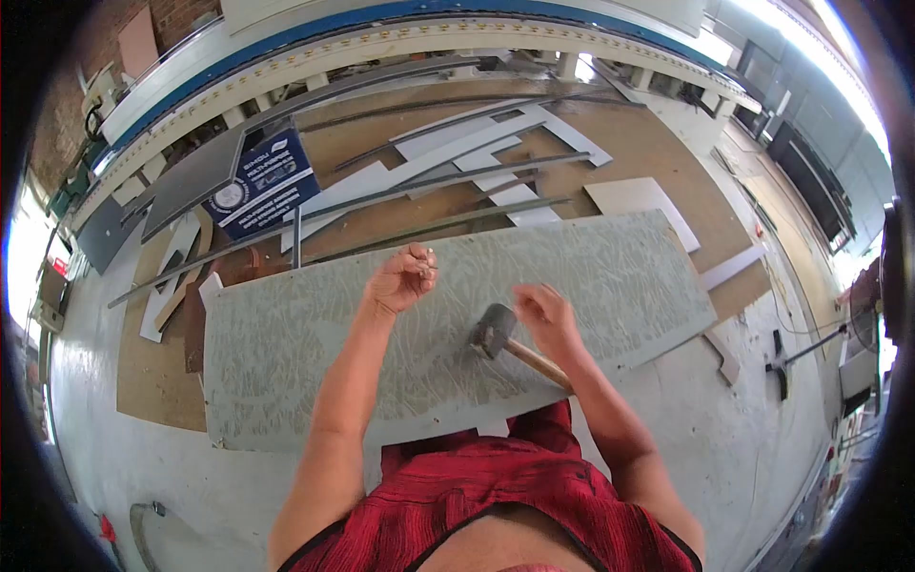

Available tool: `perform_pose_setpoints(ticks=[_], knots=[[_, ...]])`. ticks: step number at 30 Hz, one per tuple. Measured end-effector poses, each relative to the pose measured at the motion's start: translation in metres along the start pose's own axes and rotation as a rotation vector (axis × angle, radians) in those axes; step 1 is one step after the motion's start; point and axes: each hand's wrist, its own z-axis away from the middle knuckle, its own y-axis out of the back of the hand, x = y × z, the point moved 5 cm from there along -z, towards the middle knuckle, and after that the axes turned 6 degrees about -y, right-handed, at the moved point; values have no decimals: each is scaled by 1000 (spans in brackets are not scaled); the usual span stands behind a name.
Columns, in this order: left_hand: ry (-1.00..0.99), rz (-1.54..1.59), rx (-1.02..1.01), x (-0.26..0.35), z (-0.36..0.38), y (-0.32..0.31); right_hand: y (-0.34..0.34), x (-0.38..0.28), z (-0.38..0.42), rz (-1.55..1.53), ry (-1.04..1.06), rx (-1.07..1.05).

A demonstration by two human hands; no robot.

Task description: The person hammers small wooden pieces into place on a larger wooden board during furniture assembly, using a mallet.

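Observation:
My left hand (405,277) is raised over the far side of a grey-green board (276,353) with wavy streaks. Its fingers are curled in a pinch, and a tiny pale bit shows at the fingertips, too small to name. Over the board's middle, my right hand (545,311) has its fingers bent together; whatever they hold, if anything, is hidden. Below that hand lies a mallet with a black head (493,331), resting on the board. Its wooden handle (537,363) points toward my body and passes under my right forearm.
Behind the board, long metal strips (457,176) and white offcuts (648,205) lie on a brown sheet (334,148). A blue printed box (267,181) stands at the far left under a dark panel (191,181). A long blue and cream machine (400,38) spans the back.

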Motion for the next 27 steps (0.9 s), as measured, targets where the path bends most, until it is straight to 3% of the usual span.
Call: perform_pose_setpoints(ticks=[2,7,12,17,21,24,27], knots=[[4,-23,-9,-22,6,-16,-16,-1,-15,-287,-26,16],[22,-29,-85,-58,15,-30,-55,-24,-24,-750,-348,-114],[-44,-130,76,-68,17,-31,-55,-26,-19,-700,-301,-75],[-102,31,219,-78,15,-33,-56,-12,-22,-758,-388,71],[-138,23,200,-79,18,-32,-60,-6,-24,-606,-258,126],[-186,35,338,-78,22,-29,-61,-18,-19,-522,-247,115],[-189,50,290,-78,26,-18,-69,-22,-19,-371,-213,122]])
